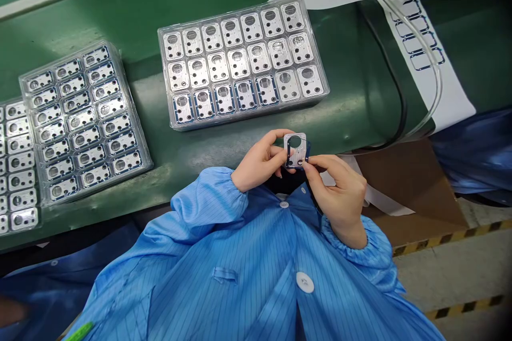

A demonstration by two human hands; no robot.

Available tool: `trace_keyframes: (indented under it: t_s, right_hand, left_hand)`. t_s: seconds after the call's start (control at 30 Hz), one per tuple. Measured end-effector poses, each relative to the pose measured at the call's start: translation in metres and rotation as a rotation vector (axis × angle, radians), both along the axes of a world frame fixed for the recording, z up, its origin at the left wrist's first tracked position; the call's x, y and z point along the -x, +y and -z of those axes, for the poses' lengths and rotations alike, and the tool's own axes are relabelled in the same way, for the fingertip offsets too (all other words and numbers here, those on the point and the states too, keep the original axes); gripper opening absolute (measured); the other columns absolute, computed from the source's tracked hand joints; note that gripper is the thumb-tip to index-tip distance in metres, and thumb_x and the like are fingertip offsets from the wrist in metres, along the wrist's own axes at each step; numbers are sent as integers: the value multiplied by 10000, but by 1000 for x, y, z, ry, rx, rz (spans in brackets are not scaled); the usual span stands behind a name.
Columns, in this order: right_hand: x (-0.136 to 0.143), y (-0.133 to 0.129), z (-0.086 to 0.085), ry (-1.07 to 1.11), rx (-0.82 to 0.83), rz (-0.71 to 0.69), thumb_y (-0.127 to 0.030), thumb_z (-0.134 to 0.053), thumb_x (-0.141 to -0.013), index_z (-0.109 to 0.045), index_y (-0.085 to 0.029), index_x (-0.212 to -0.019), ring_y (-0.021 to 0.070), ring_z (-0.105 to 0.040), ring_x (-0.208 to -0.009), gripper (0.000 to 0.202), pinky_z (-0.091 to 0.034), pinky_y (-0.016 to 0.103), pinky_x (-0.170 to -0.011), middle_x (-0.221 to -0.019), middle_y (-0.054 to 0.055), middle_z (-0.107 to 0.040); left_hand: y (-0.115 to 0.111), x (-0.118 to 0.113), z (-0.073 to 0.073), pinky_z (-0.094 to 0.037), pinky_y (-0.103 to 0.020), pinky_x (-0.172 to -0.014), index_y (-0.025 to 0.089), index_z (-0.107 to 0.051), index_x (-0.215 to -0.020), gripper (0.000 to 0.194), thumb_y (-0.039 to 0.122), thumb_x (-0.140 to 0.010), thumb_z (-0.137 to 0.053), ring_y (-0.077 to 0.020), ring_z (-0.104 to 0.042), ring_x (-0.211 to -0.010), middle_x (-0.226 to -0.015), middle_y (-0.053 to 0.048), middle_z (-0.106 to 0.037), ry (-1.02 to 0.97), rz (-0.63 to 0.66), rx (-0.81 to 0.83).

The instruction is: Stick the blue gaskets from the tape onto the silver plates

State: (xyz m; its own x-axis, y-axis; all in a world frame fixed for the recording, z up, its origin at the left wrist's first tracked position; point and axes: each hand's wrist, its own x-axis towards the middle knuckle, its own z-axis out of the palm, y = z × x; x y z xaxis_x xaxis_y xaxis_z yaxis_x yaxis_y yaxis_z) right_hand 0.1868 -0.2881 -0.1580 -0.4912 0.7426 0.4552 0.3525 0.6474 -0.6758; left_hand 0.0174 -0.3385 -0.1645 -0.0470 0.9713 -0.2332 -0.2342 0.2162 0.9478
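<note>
Just past the green table's near edge, my left hand (262, 161) pinches the left side of a small silver metal plate (296, 149) with a round hole. Thumb and fingers of my right hand (340, 186) close on a dark blue frame-shaped piece (307, 153) at the plate's lower right corner. This dark piece lies partly over the plate and sticks out past its right side. Beyond my hands sits a clear tray (244, 112) of similar plates in three rows; several in the nearest row have dark blue borders.
Two more stacks of trays, one nearer (138, 154) and one at the far left edge (34, 181), hold similar plates. At the right are a white strip with dark frame shapes (452, 90), cables (394, 74) and a cardboard box (416, 181). Blue-clothed people show at both sides.
</note>
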Motion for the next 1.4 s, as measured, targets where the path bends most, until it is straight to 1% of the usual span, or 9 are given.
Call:
trace_keyframes:
  t_s: [0.13, 0.23, 0.43, 0.63, 0.83, 0.97, 1.07, 1.23, 1.4]
  right_hand:
    - [0, 0, 0, 2, 65, 13, -178, -651, -889, -701, -213, -864, 170, -693, -714, 66, -559, 294, -644, -805, 22, -735]
    - [0, 0, 0, -17, 49, 22, -202, -635, -903, -699, -215, -864, 179, -698, -724, 76, -570, 311, -651, -809, 31, -740]
    - [-2, -1, 1, -52, -88, -10, -174, -616, -906, -702, -223, -917, 193, -721, -769, 99, -589, 328, -699, -851, 44, -755]
    - [-7, -1, 5, -116, -271, -73, -85, -594, -883, -682, -218, -1080, 213, -724, -851, 253, -578, 346, -755, -958, 77, -757]
    - [-11, -3, 6, -217, -336, -83, -56, -546, -876, -641, -253, -1206, 225, -714, -873, 396, -546, 370, -760, -1026, 75, -747]
    - [-12, -6, 8, -260, -333, -98, -43, -520, -875, -608, -255, -1276, 236, -702, -923, 462, -537, 380, -777, -1074, 90, -729]
    - [-11, -9, 9, -256, -302, -83, -63, -517, -896, -598, -269, -1296, 242, -694, -977, 458, -548, 394, -820, -1104, 94, -714]
    - [-7, -12, 10, -141, -206, -50, -103, -545, -922, -640, -257, -1239, 237, -694, -1001, 365, -584, 387, -841, -1095, 99, -702]
    - [-5, -10, 10, -66, -177, -28, -96, -577, -912, -679, -242, -1175, 231, -704, -969, 318, -600, 378, -838, -1054, 95, -710]
  left_hand:
    - [0, 0, 0, -496, -174, -520, 173, -429, -1307, 413, 259, -922, -552, -118, -673, -622, -633, 45, -624, 3, -1, 5]
    - [0, 0, 1, -488, -176, -518, 179, -435, -1306, 417, 277, -921, -563, -118, -671, -617, -642, 40, -632, 3, -4, 7]
    - [1, 0, -3, -477, -172, -506, 159, -438, -1299, 408, 266, -922, -555, -80, -595, -520, -658, 24, -662, 14, -9, 13]
    - [0, -1, -4, -469, -169, -495, 144, -429, -1294, 414, 284, -928, -560, -91, -616, -554, -678, 6, -676, -6, -49, 21]
    - [0, -1, -2, -462, -170, -500, 151, -431, -1289, 429, 311, -921, -583, -95, -628, -571, -684, 7, -680, -18, -77, 15]
    - [1, -1, -2, -426, -165, -473, 141, -427, -1284, 435, 306, -916, -589, -73, -578, -509, -653, 24, -666, -24, -94, 15]
    - [1, -1, -3, -400, -163, -464, 148, -438, -1270, 424, 312, -913, -597, -56, -539, -469, -633, 42, -649, -22, -112, 22]
    - [1, -2, -5, -398, -170, -467, 144, -433, -1272, 421, 299, -910, -582, -63, -545, -471, -643, 34, -660, -14, -117, 27]
    - [2, -2, -5, -386, -166, -454, 135, -423, -1271, 407, 255, -906, -555, -63, -541, -468, -626, 39, -652, -12, -117, 16]
